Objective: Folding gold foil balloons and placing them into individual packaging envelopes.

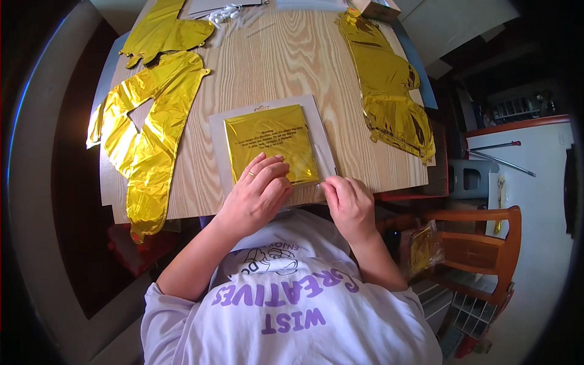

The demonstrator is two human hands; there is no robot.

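A flat clear plastic bag (265, 111) with a hang hole lies near the table's front edge. In it is a folded gold foil balloon (274, 125), and dark print runs across its front. A grey-white card (325, 131) sits beneath them. My left hand (258, 191), a ring on one finger, rests over the bag's lower part with its fingers curled together at the bag. Its thumb is mostly hidden. At the bag's lower right corner my right hand (350, 204) pinches the clear edge between thumb and forefinger.
Unfolded gold foil balloons lie on the left (161, 115), far left (158, 33) and right (386, 79) of the wooden table (261, 73). White ribbon rolls (226, 13) and clear strips are at the back. A wooden chair (474, 243) holding a bagged gold packet (423, 248) stands at right.
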